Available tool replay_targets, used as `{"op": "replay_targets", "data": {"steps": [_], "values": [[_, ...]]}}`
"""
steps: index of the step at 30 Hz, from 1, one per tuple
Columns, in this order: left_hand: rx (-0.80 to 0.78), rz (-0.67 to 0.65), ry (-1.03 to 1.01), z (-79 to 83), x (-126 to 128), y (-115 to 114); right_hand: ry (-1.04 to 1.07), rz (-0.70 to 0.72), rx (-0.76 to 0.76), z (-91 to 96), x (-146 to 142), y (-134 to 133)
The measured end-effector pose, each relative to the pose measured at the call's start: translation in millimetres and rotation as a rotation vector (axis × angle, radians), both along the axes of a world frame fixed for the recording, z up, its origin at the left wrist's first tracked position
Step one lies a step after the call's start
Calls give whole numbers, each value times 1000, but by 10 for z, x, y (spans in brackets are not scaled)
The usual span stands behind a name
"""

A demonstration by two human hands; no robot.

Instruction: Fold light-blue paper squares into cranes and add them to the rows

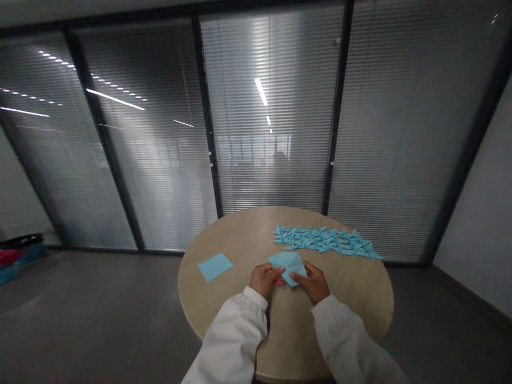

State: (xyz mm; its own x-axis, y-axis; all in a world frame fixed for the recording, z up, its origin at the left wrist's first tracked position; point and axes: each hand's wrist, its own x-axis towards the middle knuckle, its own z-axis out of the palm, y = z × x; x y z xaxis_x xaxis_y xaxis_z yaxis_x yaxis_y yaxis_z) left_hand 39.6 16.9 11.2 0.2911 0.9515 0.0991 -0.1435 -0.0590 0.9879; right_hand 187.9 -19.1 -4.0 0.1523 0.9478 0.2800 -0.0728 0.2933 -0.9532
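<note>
Between my two hands is a light-blue sheet of origami paper point(288, 262), creased and partly folded, held just over the round table. My left hand point(265, 278) pinches its left edge, thumb on top. On the other side, my right hand point(312, 280) grips the right edge, with the thumb pressed on the paper's face. Both sets of fingers are closed, and some fingertips are hidden behind the sheet. Beyond the hands, several folded blue paper cranes point(324, 240) lie in close rows. To the left, flat square blue paper point(216, 266) rests on the tabletop; I cannot tell whether it is one sheet or a stack.
The round wooden table point(224, 229) stands close to a glass partition with blinds point(272, 176). A white wall point(484, 229) rises at the right. On the grey floor at far left sits a dark-rimmed container point(24, 241) with something red by it.
</note>
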Motion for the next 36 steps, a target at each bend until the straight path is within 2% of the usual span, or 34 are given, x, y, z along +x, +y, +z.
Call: {"op": "replay_targets", "data": {"steps": [4,11,18,25,30,33,36], "values": [[90,48,74,-57,-11,37,21,24,-10,-2,2,5],[-36,-98,140,24,41,-51,21,-5,-19,2,25,-2],[87,-56,161,30,32,-79,28,4,-18,15,14,-5],[23,-198,213,-19,64,-91,47,-26,-23,-1,32,14],[37,-209,221,-54,86,-101,45,-28,-4,5,35,11],[112,-170,275,-24,71,-107,51,-16,-6,9,21,4],[299,-75,425,30,37,-119,79,-4,-17,2,4,8]]}}
